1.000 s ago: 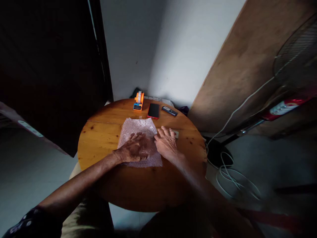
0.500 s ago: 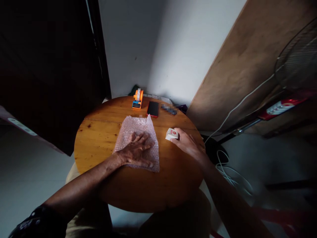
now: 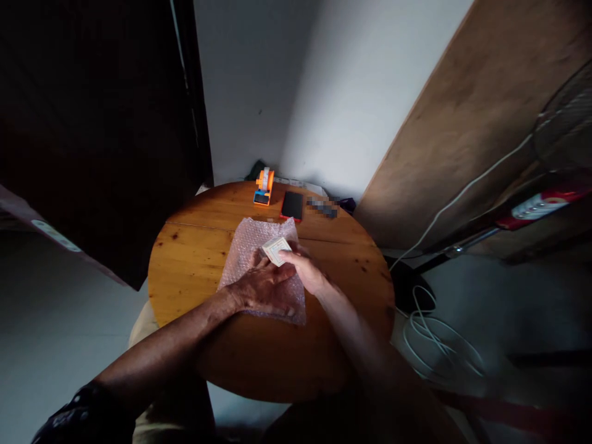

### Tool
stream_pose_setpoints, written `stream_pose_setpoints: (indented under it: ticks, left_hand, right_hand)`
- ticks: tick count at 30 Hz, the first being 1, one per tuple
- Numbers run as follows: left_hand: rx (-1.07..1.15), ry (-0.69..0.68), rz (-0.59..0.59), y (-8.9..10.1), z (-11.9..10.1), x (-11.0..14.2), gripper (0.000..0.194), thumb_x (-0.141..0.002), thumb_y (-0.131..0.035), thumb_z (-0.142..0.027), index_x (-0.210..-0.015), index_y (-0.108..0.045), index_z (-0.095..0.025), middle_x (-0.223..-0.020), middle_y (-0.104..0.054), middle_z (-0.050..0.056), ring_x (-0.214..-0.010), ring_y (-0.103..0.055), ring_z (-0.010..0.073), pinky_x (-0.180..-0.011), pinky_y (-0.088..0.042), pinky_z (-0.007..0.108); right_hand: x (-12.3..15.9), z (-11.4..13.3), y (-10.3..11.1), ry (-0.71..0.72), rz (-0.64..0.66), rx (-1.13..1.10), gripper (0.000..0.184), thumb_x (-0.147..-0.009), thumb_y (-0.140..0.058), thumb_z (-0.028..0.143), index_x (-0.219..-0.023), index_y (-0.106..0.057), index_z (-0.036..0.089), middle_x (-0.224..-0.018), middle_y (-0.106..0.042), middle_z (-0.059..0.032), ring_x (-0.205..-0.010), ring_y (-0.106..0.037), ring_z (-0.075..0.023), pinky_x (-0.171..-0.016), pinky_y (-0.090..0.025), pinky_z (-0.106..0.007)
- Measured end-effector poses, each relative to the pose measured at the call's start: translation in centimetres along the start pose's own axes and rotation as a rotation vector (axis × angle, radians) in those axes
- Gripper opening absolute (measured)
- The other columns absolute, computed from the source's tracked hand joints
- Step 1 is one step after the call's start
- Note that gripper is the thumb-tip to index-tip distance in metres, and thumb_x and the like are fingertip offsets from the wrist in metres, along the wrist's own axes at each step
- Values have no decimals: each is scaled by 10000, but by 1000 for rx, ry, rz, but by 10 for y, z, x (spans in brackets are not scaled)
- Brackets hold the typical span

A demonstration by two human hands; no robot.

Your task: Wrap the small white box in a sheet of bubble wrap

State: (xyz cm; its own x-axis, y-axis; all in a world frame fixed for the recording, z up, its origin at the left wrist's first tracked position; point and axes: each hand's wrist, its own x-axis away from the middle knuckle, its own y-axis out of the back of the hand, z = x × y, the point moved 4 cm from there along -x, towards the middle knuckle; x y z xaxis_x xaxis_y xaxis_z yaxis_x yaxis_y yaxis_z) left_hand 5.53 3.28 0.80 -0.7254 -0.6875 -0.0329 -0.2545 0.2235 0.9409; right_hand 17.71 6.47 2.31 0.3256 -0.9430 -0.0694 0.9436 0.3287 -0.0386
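We have our left hand (image 3: 266, 290) spread flat on the bubble wrap (image 3: 245, 240), fingers apart, covering much of its lower half. Our right hand (image 3: 308, 270) grips a small white printed carton (image 3: 276, 251) between thumb and fingers, tilted above the wrap beside our left fingertips; we cannot tell whether the carton touches them. All this is over the middle of the round wooden table (image 3: 356, 265).

Toward the wall (image 3: 342, 80) we see an orange tape dispenser (image 3: 265, 182), a red-edged smartphone (image 3: 291, 205) and a pixelated dark object (image 3: 322, 207). The wrap's far right corner comes right up to the phone; whether they touch is unclear. Well off to our right are a fan (image 3: 567, 123) and a loosely coiled pale cable (image 3: 428, 331) on the floor.
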Motion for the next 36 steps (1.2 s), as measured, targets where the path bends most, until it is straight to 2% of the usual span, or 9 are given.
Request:
stream_pose_setpoints:
  ticks: [3,7,9,11,14,18,21,24,36]
  left_hand:
    - [16,9,-6,-1,0,-1,1020,-716,-673,-746,-1545,-330,-260,-1651,-151,167,-1491,-106,480,-1133,14,759]
    - [121,-3,14,9,4,3,892,-778,-668,-677,-1522,-371,-285,-1664,-126,120,-1510,-100,437,-1165,-37,724]
    - [162,10,-23,23,11,9,668,-886,-613,-544,-1478,-441,-286,-1640,-238,102,-1504,-195,375,-1189,-102,678]
    - [132,38,-126,40,20,16,479,-933,-566,-328,-1408,-521,-281,-1547,-428,87,-1454,-332,323,-1191,-166,648]
    - [151,64,-179,52,34,25,432,-915,-504,-182,-1339,-576,-220,-1348,-619,98,-1264,-552,268,-1120,-388,515]
    - [167,87,-232,40,48,31,515,-816,-566,-147,-1330,-550,-179,-1311,-636,119,-1206,-589,281,-1054,-465,473]
    - [159,103,-318,25,57,33,573,-754,-580,-114,-1320,-545,-196,-1337,-620,128,-1243,-564,311,-1078,-433,533]
    - [200,91,-345,18,63,35,611,-752,-589,-129,-1353,-518,-212,-1356,-605,129,-1261,-554,307,-1097,-422,532]
    - [260,83,-316,21,65,37,608,-792,-588,-178,-1392,-488,-205,-1375,-583,122,-1301,-504,328,-1131,-358,543]
  right_hand:
    - [-8,-18,17,1,-140,-97,267,-719,-723,390,-926,-748,224,-939,-755,-22,-927,-671,-232,-926,-480,-366]
    - [-7,-24,27,-17,-159,-151,270,-696,-732,406,-893,-745,221,-901,-753,-22,-913,-666,-238,-905,-491,-373]
    - [-7,-24,26,-15,-138,-112,282,-706,-722,412,-912,-734,220,-917,-749,-25,-915,-661,-235,-883,-499,-372]
    - [-7,-23,26,3,-138,-77,305,-695,-729,411,-931,-714,220,-940,-742,-26,-924,-656,-229,-872,-500,-367]
    - [-7,-25,26,-2,-129,-29,385,-643,-766,395,-972,-674,218,-962,-728,-28,-923,-661,-225,-857,-509,-371]
    - [-5,-29,18,-15,-42,174,509,-620,-771,339,-1093,-607,247,-1138,-688,-51,-1036,-656,-254,-902,-522,-422]
    - [0,-24,8,121,-13,462,511,-608,-771,264,-1088,-599,250,-1336,-594,-79,-1194,-589,-281,-1024,-462,-464]
    - [5,-20,1,170,29,630,590,-638,-755,217,-1196,-568,238,-1336,-596,-104,-1216,-578,-286,-1063,-435,-478]
    - [5,-17,3,171,85,677,485,-721,-724,261,-1193,-621,210,-1415,-554,-106,-1277,-550,-282,-1086,-424,-466]
